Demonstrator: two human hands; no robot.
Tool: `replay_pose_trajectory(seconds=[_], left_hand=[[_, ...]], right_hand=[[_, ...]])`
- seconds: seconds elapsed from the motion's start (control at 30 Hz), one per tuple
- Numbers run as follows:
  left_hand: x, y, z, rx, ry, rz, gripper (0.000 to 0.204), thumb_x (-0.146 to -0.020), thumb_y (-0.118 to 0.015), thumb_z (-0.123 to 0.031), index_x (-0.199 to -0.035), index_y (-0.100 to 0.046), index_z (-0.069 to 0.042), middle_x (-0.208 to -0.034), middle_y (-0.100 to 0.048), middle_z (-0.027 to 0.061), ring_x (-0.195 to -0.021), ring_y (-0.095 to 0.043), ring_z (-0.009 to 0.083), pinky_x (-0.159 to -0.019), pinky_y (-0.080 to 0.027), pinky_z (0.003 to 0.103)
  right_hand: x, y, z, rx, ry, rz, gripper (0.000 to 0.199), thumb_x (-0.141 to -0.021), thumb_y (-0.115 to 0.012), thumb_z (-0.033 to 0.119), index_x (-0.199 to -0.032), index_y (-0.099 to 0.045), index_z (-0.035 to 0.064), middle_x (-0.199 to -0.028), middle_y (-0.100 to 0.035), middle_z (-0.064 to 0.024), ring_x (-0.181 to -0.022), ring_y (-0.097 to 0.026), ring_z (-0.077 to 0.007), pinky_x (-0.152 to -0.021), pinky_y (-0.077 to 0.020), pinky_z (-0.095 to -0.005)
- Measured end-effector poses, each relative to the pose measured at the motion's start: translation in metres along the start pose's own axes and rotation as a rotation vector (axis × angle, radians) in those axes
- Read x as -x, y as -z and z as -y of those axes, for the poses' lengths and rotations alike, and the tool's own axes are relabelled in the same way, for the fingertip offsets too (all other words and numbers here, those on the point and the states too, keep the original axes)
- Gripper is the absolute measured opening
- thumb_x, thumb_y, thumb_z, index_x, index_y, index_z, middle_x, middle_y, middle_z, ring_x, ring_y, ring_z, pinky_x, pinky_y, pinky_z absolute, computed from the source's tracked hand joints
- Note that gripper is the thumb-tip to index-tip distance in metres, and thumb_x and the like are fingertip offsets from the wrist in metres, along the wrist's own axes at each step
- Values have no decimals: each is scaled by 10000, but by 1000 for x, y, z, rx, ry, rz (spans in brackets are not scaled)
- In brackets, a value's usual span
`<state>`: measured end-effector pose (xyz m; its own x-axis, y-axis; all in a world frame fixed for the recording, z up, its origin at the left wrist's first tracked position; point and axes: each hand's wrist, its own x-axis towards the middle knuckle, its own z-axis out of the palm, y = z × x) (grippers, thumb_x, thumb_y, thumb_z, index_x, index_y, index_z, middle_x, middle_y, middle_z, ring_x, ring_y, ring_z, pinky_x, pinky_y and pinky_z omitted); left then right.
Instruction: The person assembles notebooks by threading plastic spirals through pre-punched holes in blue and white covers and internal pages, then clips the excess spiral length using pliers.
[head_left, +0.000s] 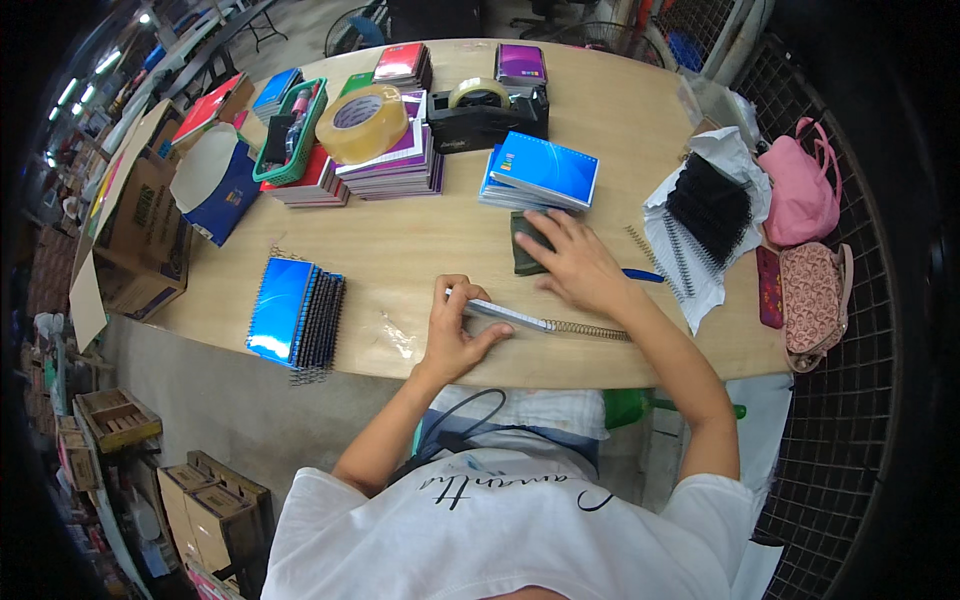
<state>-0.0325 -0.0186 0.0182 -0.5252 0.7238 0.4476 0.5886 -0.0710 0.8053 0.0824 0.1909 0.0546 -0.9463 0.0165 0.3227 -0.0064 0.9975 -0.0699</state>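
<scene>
My left hand (455, 332) is closed around a small notebook (508, 314), which stands on edge near the table's front. A dark metal spiral coil (588, 330) is partly threaded at the notebook's right end and sticks out toward my right forearm. My right hand (575, 258) lies with fingers spread on a dark green pad or cloth (526, 260). Just beyond that hand are stacked blue notebooks (548, 168). A blue-handled tool (642, 275) lies to its right, partly hidden. Left of my left hand stands a row of coil-bound blue notebooks (285, 310).
Black coils (708, 208) lie on white wrapping (690, 290) at the right, near a pink bag (800, 185) and a patterned pouch (812, 290). Farther back are a tape dispenser (490, 125), a tape roll (362, 122) on notebooks, and a green basket (308, 150). A cardboard box (145, 230) stands left.
</scene>
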Motion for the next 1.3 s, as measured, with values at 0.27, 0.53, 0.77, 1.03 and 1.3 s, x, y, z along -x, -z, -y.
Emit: replay_pose_trajectory(seconds=[0.27, 0.53, 0.77, 1.03, 1.3], left_hand=[[-5, -5, 4, -20, -2, -37, 461, -628, -875, -206, -917, -574, -10, -939, -467, 116, -894, -475, 266, -731, -439, 354], [-7, -9, 0, -4, 21, -42, 438, -616, -875, -185, -884, -562, -36, -929, -455, 93, -904, -467, 256, -755, -422, 349], [-13, -22, -2, 16, 29, 22, 441, -603, -879, -179, -891, -572, -47, -925, -457, 91, -904, -462, 252, -765, -417, 350], [-12, -28, -7, 58, -18, 40, 455, -611, -876, -165, -910, -555, -48, -932, -462, 91, -887, -463, 253, -759, -418, 348], [-13, -34, -4, 55, -62, 62, 515, -647, -868, -201, -985, -516, -36, -956, -463, 113, -874, -483, 268, -726, -432, 346]], right_hand=[[3, -6, -12, -246, -13, 202, 507, -747, -733, 205, -1223, -634, 347, -1490, -308, -223, -1360, -299, -437, -1066, -353, -514], [40, 23, -21, -1155, -191, 33, 467, -837, -680, 282, -1288, -612, 183, -1316, -475, -210, -1236, -472, -351, -1030, -387, -410], [65, 48, -8, -1724, -194, 232, 406, -836, -661, 217, -1165, -656, -21, -1300, -510, -176, -1186, -504, -260, -1003, -391, -351], [66, 43, -3, -1142, -293, 220, 400, -837, -654, 212, -1145, -661, -44, -1278, -541, -161, -1174, -523, -214, -982, -414, -333], [61, 44, 1, -1374, -320, 157, 358, -849, -655, 261, -1067, -696, -20, -1223, -581, -131, -1114, -559, -237, -947, -434, -347]])
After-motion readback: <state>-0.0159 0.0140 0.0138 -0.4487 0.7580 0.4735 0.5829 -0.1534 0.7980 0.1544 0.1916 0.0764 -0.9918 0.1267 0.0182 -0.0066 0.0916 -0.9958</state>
